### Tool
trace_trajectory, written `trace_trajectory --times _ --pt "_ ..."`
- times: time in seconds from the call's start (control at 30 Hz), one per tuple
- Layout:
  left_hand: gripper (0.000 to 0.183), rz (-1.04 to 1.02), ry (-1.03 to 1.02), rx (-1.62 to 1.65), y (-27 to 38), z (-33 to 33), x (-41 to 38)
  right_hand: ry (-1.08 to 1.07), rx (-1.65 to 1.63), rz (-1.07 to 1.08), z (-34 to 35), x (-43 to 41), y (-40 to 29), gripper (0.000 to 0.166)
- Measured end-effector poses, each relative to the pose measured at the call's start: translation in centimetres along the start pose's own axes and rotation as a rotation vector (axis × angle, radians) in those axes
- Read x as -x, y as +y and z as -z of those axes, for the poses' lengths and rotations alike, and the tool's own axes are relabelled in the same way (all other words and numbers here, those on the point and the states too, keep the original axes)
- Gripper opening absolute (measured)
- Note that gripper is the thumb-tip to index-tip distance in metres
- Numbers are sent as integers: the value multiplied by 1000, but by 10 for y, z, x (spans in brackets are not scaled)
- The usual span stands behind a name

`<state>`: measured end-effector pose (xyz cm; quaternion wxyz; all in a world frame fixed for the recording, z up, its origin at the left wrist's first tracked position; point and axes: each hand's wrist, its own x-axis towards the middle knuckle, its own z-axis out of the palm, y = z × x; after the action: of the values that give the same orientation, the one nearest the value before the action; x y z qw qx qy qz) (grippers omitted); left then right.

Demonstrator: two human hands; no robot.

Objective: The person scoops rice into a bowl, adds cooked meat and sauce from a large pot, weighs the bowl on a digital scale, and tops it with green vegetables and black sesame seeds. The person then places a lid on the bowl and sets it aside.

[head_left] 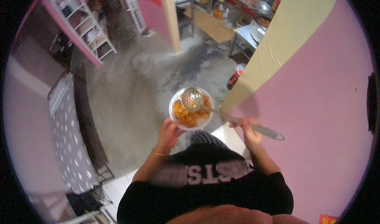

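Note:
My left hand [169, 133] grips the near left rim of a round white bowl [170, 111], held in front of my body. Orange-brown chunks of food [186, 117] lie in the bowl. My right hand [248, 132] is closed around the long handle of a metal slotted ladle [192, 99]. The perforated head of the ladle is over the far part of the bowl and hides some of the food. Whether it touches the food I cannot tell. The grey grip end of the handle sticks out to the right past my hand.
To my right runs a pink wall [302, 114] with a cream edge [276, 57]. A dark bottle with a red cap [234, 80] stands at its foot. Ahead, a low table [245, 35] carries a cooker pot [257, 31]. A white ladder [86, 25] and a cloth-covered piece of furniture [69, 140] are at left.

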<state>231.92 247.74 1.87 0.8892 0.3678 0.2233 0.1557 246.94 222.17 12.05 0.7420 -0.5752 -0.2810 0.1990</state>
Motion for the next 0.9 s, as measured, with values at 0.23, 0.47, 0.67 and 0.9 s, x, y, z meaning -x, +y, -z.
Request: trace_trajectory --times 0.23,0.47,0.67,0.9 --pt "28 50 48 -127 48 -80 -279 90 -229 -131 91 -279 73 24" --pt "24 -45 112 -202 149 -91 -480 43 -525 -209 82 -515 115 30" --pt "20 43 -108 -242 154 -155 -718 301 -517 -65 166 -663 130 20" --pt "23 337 -322 -357 136 -300 -934 940 -340 214 306 -745 124 18"
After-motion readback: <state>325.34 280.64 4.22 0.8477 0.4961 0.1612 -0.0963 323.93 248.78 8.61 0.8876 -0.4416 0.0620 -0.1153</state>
